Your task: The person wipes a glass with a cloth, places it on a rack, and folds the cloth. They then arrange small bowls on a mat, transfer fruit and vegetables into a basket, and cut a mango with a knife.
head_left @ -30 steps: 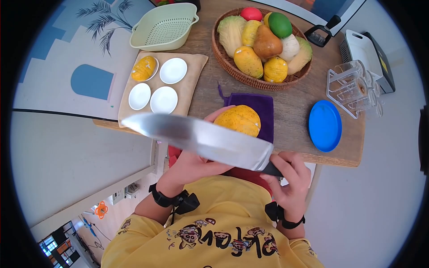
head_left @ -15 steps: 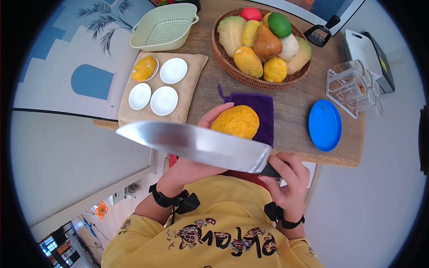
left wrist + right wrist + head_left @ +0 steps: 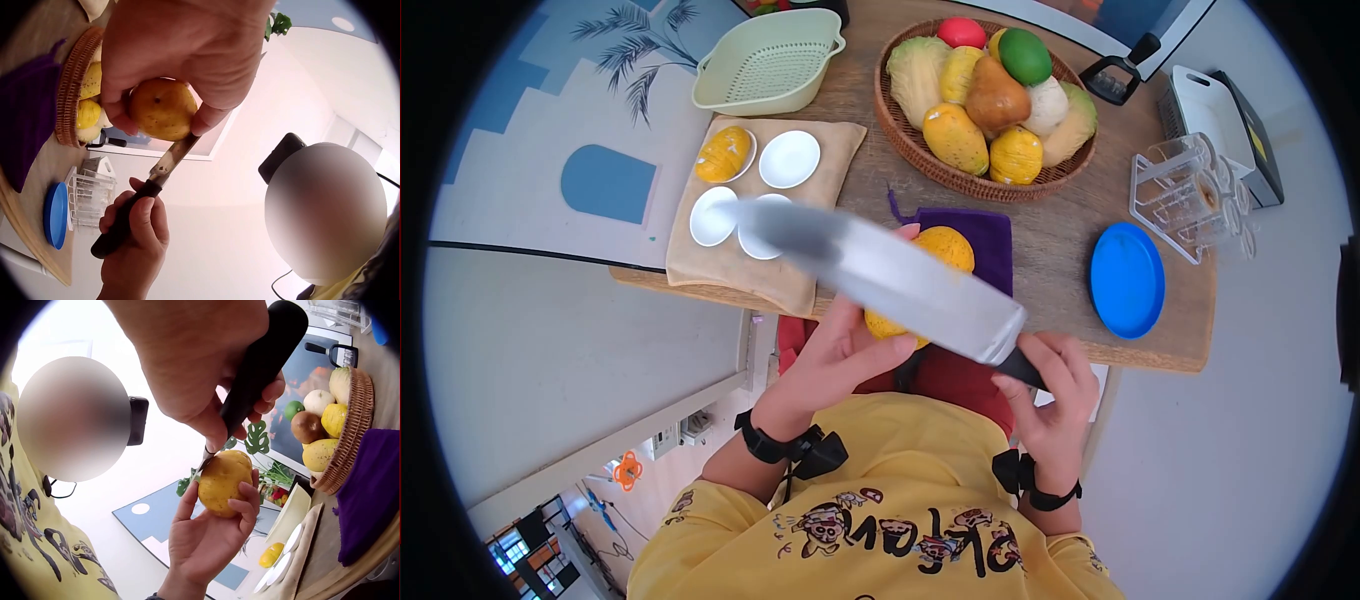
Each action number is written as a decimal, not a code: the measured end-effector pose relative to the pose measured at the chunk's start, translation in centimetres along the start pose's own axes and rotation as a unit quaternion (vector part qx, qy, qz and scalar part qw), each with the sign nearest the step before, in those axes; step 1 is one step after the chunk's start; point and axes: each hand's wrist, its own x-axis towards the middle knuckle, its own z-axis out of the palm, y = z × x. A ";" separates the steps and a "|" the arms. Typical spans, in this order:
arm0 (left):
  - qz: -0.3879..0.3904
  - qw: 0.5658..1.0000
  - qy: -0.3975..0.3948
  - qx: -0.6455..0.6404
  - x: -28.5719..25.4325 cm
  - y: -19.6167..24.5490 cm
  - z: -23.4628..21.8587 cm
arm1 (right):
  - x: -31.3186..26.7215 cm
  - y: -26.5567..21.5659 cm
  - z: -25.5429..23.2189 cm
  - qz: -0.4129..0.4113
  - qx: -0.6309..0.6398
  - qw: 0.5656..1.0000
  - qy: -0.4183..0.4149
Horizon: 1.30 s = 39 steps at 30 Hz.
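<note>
My right hand [image 3: 1060, 400] grips the black handle of a kitchen knife [image 3: 900, 285], whose broad blade slants up to the left. Beneath the blade, my left hand [image 3: 825, 365] holds a yellow, brown-speckled fruit [image 3: 948, 246] between thumb and fingers. The blade hides the middle of the fruit in the head view. Both wrist views have the blade right at the fruit's surface, close to my left thumb [image 3: 209, 119]. Behind the fruit, a purple drawstring pouch [image 3: 992, 245] lies flat on the wooden table [image 3: 1050, 300].
A wicker basket [image 3: 900, 140] piled with fruit and vegetables stands at the back. On the left, a beige cloth [image 3: 745, 275] carries several white dishes [image 3: 790, 158], one bearing a yellow fruit [image 3: 723, 154], before a green colander [image 3: 770, 60]. A blue plate [image 3: 1127, 280] and glass rack [image 3: 1165, 215] are right.
The knife's blade has swung so its tip points farther up, now over the white dishes. My left hand has turned, and the fruit shows on both sides of the blade, slightly nearer my body.
</note>
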 end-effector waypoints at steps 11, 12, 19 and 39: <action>0.038 0.994 0.021 0.098 0.2 -1.3 -0.8 | -0.2 -0.6 -0.3 -0.025 0.022 0.998 -0.046; 0.019 0.995 0.026 0.092 0.1 -1.0 -0.6 | -0.2 -0.5 -0.1 -0.019 0.020 0.999 -0.027; 0.007 0.999 0.039 0.018 -0.2 -0.7 0.1 | 0.1 0.2 -0.3 0.056 0.019 0.998 0.023; 0.117 0.971 0.017 0.207 0.7 0.0 -0.1 | 0.0 -0.9 -0.7 -0.027 -0.003 0.999 -0.029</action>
